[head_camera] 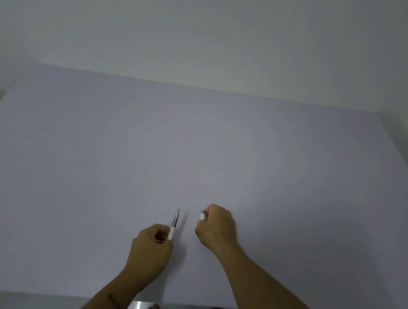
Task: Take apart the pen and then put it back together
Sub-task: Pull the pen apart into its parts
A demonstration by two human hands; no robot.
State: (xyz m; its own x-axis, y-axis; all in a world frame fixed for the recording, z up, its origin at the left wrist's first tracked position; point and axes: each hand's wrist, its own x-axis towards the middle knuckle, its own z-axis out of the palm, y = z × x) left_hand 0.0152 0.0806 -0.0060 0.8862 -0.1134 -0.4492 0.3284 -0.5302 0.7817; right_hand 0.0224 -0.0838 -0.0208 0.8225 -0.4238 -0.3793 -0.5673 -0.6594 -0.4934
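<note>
Pen apart in two pieces, no readable brand or writing on either. Left hand point(151, 248) closed around the white barrel point(172, 233), silver tip section point(176, 218) sticking out past the fingers, pointing away from the person. Right hand point(216, 228) fisted on the other white piece point(203, 215), only its short end showing at the thumb side. Pieces near each other, not touching, above the table point(199, 140). Pale lilac surface bare all round; near edge just below the forearms, wall at the far edge.
</note>
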